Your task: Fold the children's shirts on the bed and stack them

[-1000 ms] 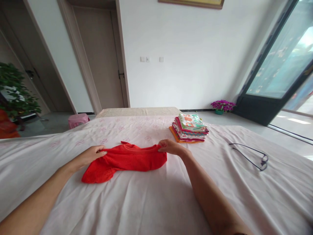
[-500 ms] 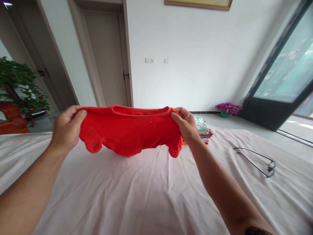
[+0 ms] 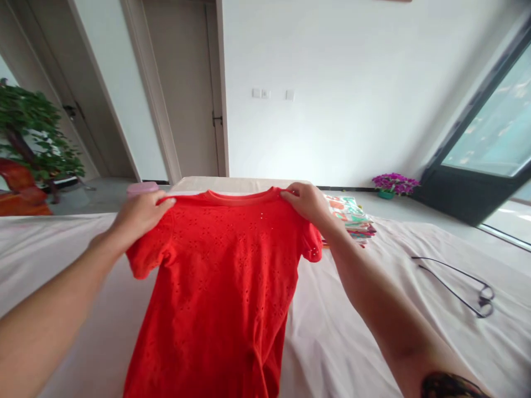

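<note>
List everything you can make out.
Shirt: one, red, centre
Cloth stack: one, multicoloured, rear right
Glasses: one pair, dark, right
Sheet: one, whitish, beneath
Far surface: one, beige, rear
Flowers: one pot, purple, rear right
Plant: one, green, far left
Unclear object: one, pink, rear left
Furniture: one, reddish, left edge
Doors: two, brownish, left
Glass door: one, dark, right
Wall plates: three, white, centre
Left hand: one, bare, on shirt
Right hand: one, bare, on shirt
</note>
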The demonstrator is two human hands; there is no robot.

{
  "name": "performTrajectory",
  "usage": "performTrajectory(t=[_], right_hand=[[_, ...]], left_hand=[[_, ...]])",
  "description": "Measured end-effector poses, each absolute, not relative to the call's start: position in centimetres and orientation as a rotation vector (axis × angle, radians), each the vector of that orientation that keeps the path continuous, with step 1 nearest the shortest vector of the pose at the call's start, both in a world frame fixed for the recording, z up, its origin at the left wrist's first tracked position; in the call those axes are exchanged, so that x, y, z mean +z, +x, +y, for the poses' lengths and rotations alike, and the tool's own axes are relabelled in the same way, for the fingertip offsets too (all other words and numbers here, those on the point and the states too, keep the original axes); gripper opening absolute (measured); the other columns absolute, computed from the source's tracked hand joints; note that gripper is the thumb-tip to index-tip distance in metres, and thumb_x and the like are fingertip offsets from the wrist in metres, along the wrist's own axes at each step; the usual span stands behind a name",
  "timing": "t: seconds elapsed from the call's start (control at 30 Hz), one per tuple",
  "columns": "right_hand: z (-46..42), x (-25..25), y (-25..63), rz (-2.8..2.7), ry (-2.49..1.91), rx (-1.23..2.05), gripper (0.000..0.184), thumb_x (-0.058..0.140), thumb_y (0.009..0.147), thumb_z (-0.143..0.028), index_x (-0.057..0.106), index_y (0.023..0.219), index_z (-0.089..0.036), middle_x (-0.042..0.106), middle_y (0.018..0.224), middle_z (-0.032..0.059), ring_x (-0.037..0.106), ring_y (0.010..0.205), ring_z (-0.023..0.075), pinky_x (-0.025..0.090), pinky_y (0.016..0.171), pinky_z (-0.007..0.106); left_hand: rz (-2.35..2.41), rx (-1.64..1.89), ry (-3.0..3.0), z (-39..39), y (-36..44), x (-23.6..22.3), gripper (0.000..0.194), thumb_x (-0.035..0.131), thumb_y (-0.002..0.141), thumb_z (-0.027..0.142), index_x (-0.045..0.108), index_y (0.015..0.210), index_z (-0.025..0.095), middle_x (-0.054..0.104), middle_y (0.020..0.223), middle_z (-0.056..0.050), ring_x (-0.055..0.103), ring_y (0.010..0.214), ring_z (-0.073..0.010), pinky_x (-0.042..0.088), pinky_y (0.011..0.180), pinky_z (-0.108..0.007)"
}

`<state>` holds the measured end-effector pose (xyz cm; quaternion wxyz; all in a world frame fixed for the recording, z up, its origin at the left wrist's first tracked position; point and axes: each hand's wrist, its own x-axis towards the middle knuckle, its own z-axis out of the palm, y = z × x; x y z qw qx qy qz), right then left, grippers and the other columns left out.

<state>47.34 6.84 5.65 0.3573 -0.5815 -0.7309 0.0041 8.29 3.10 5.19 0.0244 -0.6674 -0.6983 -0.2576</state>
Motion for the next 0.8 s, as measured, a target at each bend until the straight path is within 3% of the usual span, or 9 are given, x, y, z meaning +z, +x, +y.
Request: performTrajectory(t=[0.1, 0.3, 0.5, 0.63, 0.73, 0.8], right_hand=[[9.0, 1.9, 46.5, -2.019, -1.766, -0.049, 0.035, 0.054, 0.089, -0.052, 0.073, 0.098, -0.023, 0.072, 0.088, 0.0052, 0.063, 0.080, 0.0193, 0.039, 0.068, 0.026], [14.1, -0.8, 44.3, -2.095, -1.838, -0.080, 0.037, 0.050, 0.091, -0.053, 0.071, 0.104, -0.026, 0.072, 0.099, 0.0073, 0.064, 0.091, 0.0231, 0.042, 0.075, 0.030], [17.2, -3.5, 43.4, -2.032, -1.767, 0.037, 0.034, 0.049, 0.094, -0.036, 0.064, 0.121, -0.025, 0.066, 0.121, 0.0064, 0.059, 0.108, 0.0218, 0.043, 0.088, 0.030], [14.9, -7.0, 45.8, -2.017, -1.879, 0.007, 0.044, 0.045, 0.096, -0.040, 0.058, 0.132, -0.018, 0.061, 0.128, 0.0140, 0.054, 0.118, 0.0265, 0.040, 0.096, 0.034], [13.3, -9.3, 47.4, -1.986, -2.017, 0.091, 0.055, 0.044, 0.094, -0.050, 0.055, 0.135, -0.014, 0.062, 0.125, 0.0172, 0.054, 0.119, 0.0290, 0.040, 0.097, 0.036], [12.9, -10.2, 47.8, -2.000, -2.054, 0.121, 0.060, 0.052, 0.090, -0.051, 0.053, 0.137, -0.015, 0.062, 0.127, 0.0164, 0.054, 0.119, 0.0297, 0.041, 0.096, 0.036]], left_hand=[[-2.307, -0.417, -2.001, 6.1, 7.8, -0.1, 0.043, 0.039, 0.089, 0.051, 0.067, 0.103, 0.022, 0.072, 0.105, -0.010, 0.063, 0.085, -0.0239, 0.041, 0.070, -0.029], [-2.371, -0.298, -1.865, 10.6, 7.7, -3.5, 0.048, 0.033, 0.091, 0.055, 0.066, 0.107, 0.024, 0.071, 0.104, -0.015, 0.065, 0.091, -0.0312, 0.045, 0.073, -0.037], [-2.287, -0.411, -1.749, 12.7, 7.6, -5.0, 0.048, 0.042, 0.091, 0.034, 0.052, 0.136, 0.021, 0.062, 0.125, -0.018, 0.059, 0.111, -0.0334, 0.045, 0.092, -0.046], [-2.031, -0.483, -1.979, 9.8, 8.4, -8.2, 0.050, 0.041, 0.090, 0.028, 0.051, 0.137, 0.016, 0.059, 0.132, -0.015, 0.053, 0.123, -0.0286, 0.039, 0.106, -0.041], [-1.865, -0.567, -2.243, 6.7, 10.1, -10.8, 0.050, 0.033, 0.095, 0.034, 0.050, 0.138, 0.014, 0.057, 0.137, -0.012, 0.051, 0.127, -0.0230, 0.036, 0.111, -0.034], [-1.824, -0.542, -2.307, 5.0, 11.0, -12.3, 0.055, 0.032, 0.096, 0.039, 0.047, 0.141, 0.012, 0.053, 0.141, -0.014, 0.048, 0.132, -0.0244, 0.033, 0.114, -0.037]])
